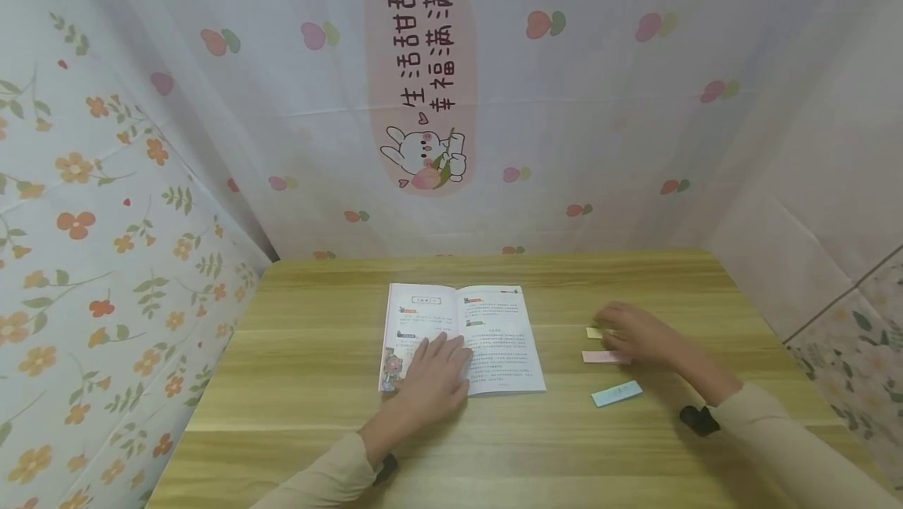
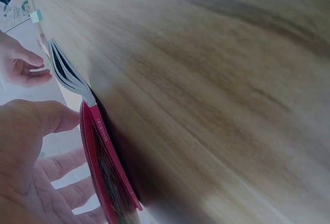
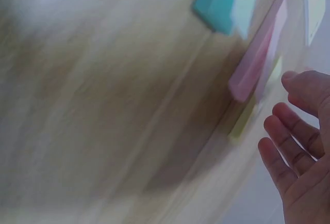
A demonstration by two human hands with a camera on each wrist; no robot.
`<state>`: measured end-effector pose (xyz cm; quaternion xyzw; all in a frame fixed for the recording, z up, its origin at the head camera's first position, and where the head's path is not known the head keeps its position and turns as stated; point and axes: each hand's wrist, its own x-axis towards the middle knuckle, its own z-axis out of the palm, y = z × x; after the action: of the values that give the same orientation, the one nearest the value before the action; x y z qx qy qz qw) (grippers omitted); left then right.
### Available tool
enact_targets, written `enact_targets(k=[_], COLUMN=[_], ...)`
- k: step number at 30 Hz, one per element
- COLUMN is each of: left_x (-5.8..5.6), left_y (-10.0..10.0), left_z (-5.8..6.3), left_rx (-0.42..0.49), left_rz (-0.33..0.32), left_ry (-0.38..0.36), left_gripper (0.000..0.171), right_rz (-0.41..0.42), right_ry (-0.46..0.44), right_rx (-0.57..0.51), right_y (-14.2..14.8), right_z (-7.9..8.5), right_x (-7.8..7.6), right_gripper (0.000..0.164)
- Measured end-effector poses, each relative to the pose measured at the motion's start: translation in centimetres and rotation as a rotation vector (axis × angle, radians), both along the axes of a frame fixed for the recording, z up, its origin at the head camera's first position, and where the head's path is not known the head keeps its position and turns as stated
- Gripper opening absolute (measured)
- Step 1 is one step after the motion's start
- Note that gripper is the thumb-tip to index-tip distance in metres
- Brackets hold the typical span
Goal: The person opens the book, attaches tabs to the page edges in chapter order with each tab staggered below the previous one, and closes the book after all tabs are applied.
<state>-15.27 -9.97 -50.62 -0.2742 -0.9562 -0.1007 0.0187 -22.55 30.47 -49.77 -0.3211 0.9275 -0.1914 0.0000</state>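
Observation:
An open book (image 1: 501, 348) with printed pages lies on the wooden table. My left hand (image 1: 433, 379) rests on it with fingers stretched across the left page and the middle fold. In the left wrist view the book's red cover edge (image 2: 98, 126) shows beside the thumb. To the right, my right hand (image 1: 635, 336) hovers over a yellow sticky-note pad (image 1: 594, 332) and a pink sticky-note pad (image 1: 598, 357), partly covering both. The right wrist view shows its fingers (image 3: 286, 136) loosely bent, apart from the pads and holding nothing. Nearer me lies a blue sticky-note pad (image 1: 617, 394).
The wooden table (image 1: 296, 383) ends at a back edge against a white curtain (image 1: 600, 117) with a printed rabbit and text. A flowered curtain (image 1: 106, 258) hangs at the left. Dark bands (image 1: 700, 419) sit at both wrists.

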Motion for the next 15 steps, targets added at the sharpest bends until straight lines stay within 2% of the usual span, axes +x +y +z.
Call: enact_targets(k=[5,15], left_x=[0.2,0.3], left_y=[-0.1,0.0], left_z=[-0.2,-0.2], left_rx=[-0.006,-0.028], left_rz=[0.008,0.008], left_ry=[-0.016,-0.044], left_gripper=[0.047,0.049], right_rz=[-0.017,-0.013], right_ry=[-0.04,-0.028], right_rx=[0.03,0.045], right_y=[1.1,2.0], right_z=[-0.3,-1.0], right_x=[0.0,-0.3], right_gripper=[0.026,0.027])
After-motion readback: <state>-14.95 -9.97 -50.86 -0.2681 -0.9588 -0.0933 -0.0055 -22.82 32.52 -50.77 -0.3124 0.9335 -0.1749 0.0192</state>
